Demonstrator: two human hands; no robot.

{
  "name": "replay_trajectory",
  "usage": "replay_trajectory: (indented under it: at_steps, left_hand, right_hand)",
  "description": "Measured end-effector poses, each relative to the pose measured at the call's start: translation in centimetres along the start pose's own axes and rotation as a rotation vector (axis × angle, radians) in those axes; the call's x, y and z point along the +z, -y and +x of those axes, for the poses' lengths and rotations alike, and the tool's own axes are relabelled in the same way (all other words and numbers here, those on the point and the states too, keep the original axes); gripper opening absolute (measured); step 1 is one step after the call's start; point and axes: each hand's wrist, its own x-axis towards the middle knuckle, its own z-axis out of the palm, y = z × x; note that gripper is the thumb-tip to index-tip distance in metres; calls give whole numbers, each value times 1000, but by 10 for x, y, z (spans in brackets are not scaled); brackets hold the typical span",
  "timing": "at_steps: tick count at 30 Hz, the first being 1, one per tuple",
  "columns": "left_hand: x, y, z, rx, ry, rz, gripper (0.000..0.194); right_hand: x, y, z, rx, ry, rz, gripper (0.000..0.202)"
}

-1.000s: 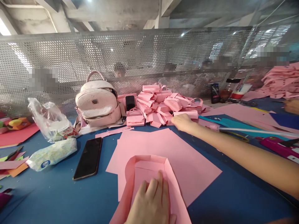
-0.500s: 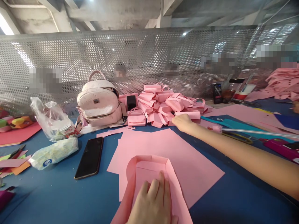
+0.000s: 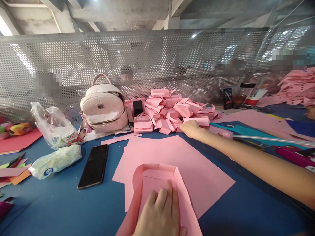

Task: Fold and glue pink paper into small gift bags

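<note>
My left hand [image 3: 159,213] lies inside a pink paper piece with folded-up walls [image 3: 159,167], its fingers stretched out and pressed on the bottom. That folded piece sits on top of flat pink paper sheets [image 3: 197,173]. Reaching across from the right edge, my right hand [image 3: 190,128] is at the front of a pile of small pink paper bags [image 3: 167,113]. Its fingers are curled in against a pink paper bag [image 3: 201,121]; the fingertips are partly hidden.
Left of the sheets lie a phone [image 3: 93,166], a tissue pack [image 3: 57,160] and a plastic bag [image 3: 54,127]. A white backpack [image 3: 104,106] stands at the back before a perforated metal screen [image 3: 152,49]. Teal paper [image 3: 251,131] and a magenta tool [image 3: 292,154] lie at right.
</note>
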Motion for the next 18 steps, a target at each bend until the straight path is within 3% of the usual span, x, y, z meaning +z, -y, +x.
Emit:
replay_trajectory:
  at_steps: [8, 18]
  left_hand:
    - [-6, 0, 2, -54, -95, -21, 46]
    - [-2, 0, 1, -48, -60, -25, 49]
  right_hand:
    - [-1, 0, -2, 17, 13, -7, 35]
    - [-14, 3, -17, -16, 41, 1, 34]
